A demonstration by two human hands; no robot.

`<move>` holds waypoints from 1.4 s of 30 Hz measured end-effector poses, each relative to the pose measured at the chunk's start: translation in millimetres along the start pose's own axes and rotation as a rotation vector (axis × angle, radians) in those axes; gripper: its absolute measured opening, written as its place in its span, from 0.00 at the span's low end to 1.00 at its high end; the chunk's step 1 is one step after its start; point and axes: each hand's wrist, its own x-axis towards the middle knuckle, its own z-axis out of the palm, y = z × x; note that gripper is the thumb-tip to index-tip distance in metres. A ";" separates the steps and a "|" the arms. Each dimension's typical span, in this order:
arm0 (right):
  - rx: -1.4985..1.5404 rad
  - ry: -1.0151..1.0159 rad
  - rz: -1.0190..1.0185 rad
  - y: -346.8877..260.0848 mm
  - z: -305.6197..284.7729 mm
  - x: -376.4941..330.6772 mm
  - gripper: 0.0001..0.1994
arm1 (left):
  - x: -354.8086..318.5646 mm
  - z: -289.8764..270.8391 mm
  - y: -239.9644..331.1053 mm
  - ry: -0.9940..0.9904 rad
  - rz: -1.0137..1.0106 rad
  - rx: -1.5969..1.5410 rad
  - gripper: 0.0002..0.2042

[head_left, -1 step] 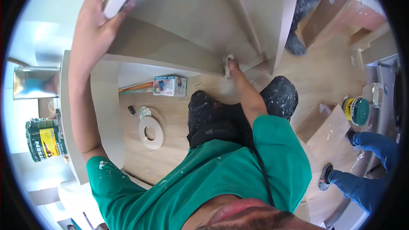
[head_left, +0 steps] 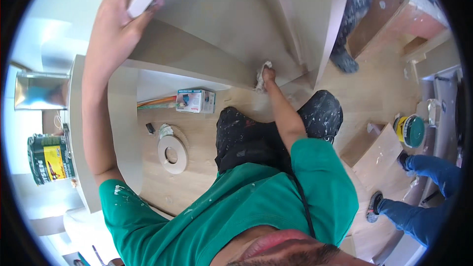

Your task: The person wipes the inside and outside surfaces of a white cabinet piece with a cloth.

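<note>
My left hand is raised at the upper left, its thumb and fingers wrapped round the white edge of a grey cabinet. Low inside that cabinet, my right hand is closed on a crumpled white cloth. The cloth rests against the cabinet's bottom, near its front edge. My right arm reaches down between my paint-spotted knees. Part of the left hand's fingers lies behind the board and out of sight.
On the floor are a tool box carton and a pale ring-shaped disc. A green and yellow bucket stands left by a metal tin. Another bucket stands right, near a person's blue-trousered legs. Another leg shows behind the cabinet.
My right hand and the cloth have shifted slightly, with more of the cloth showing below the fingers. My left hand keeps its hold. The view has moved a little.
</note>
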 end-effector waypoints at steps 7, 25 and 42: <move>0.431 -0.146 -0.968 -250.0 27.4 -243.3 0.15 | -39.9 -19.3 9.6 -0.122 -0.227 0.038 0.39; 0.487 0.374 -0.479 -121.4 86.9 -82.0 0.37 | -30.3 -22.2 12.5 -0.070 -0.097 -0.007 0.37; 0.103 0.413 -1.031 -126.3 84.4 -112.2 0.33 | -44.0 3.4 -8.0 -0.082 -0.123 -0.040 0.31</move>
